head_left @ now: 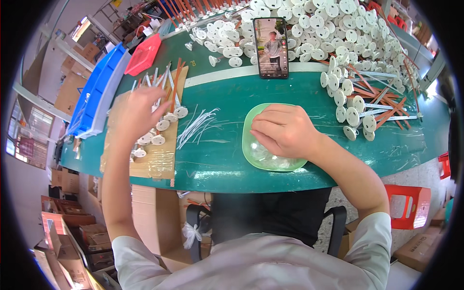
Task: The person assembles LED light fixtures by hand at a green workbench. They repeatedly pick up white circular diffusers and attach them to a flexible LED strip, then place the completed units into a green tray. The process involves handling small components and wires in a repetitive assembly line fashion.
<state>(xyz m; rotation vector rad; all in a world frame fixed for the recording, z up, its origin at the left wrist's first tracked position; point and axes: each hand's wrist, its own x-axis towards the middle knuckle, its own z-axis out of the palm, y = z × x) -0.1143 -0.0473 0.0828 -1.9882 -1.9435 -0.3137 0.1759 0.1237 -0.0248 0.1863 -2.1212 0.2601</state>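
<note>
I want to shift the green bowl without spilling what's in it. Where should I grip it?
Take the green bowl by its near-left rim, coming from the table's front edge. That arc is bare and faces the person; the right hand covers the middle and far-right side, fingers down among the small clear bits inside. The rim looks thin, so pinch it, probably thumb on top.
</note>
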